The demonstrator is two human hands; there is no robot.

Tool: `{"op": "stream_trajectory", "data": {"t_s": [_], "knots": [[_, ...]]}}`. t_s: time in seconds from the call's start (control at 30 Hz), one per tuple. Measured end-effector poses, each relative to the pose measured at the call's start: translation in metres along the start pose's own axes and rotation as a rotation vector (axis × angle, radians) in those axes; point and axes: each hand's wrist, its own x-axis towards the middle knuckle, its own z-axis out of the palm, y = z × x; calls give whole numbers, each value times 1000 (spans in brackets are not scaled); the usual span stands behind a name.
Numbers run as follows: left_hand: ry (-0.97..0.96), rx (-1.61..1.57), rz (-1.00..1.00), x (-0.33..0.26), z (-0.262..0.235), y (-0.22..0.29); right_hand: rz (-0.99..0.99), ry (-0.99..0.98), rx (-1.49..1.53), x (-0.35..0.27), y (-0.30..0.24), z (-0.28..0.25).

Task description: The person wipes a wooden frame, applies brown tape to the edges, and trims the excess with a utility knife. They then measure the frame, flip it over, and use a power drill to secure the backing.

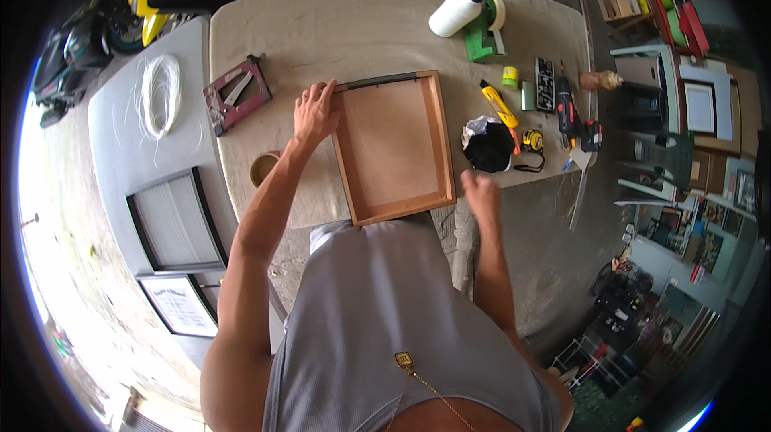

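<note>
A shallow wooden frame (446, 131) with a brown backing board lies at the table's near edge, against my body. A dark strip (377, 81) runs along its far side. My left hand (316, 113) rests at the frame's far left corner, fingers stretched out and the index fingertip at the strip's end. Just right of the frame, my right hand (482, 193) is raised with its fingers curled in; whatever it may hold is hidden. Close beyond that hand sits a white-rimmed container with a black inside (488, 148). A dark red staple gun (239, 95) lies left of my left hand.
At right are a yellow utility knife (499, 105), tape measure (532, 141), cordless drill (569, 115) and bit case (545, 85). A white bottle (455, 14) and green tape dispenser (484, 40) stand farther back. The left table holds coiled white cord (161, 96) and a black frame (210, 219).
</note>
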Motion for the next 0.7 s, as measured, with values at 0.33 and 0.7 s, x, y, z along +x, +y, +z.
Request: {"op": "stream_trajectory", "data": {"t_s": [0.33,0.7], "knots": [[-37,-91,-29,39,-5,-6,471,-368,809,-66,-24,101],[191,25,-132,-29,-123,13,290,-288,938,-33,-47,54]]}}
